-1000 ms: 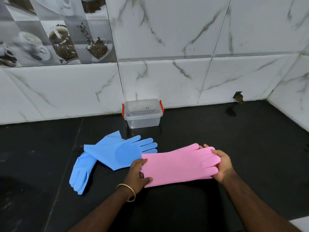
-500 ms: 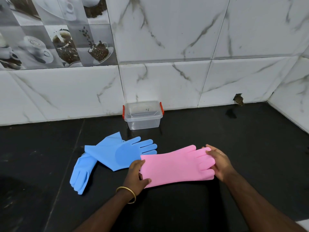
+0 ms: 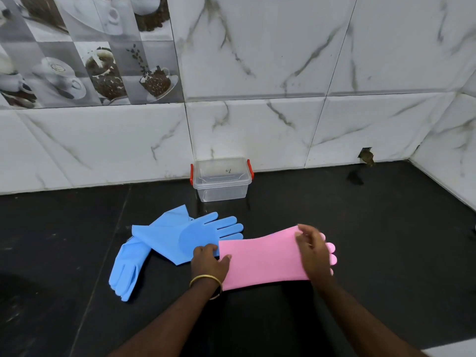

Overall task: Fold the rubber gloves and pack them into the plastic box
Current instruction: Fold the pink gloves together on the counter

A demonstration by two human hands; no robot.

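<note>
Pink glove (image 3: 260,261) lies crosswise before me, my left hand (image 3: 209,262) pinning its cuff, my right hand (image 3: 313,253) loosely curled over its fingers, ready to fold leftward.

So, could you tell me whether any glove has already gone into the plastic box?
No, the plastic box holds no glove; the pink glove and both blue gloves lie on the black counter.
</note>
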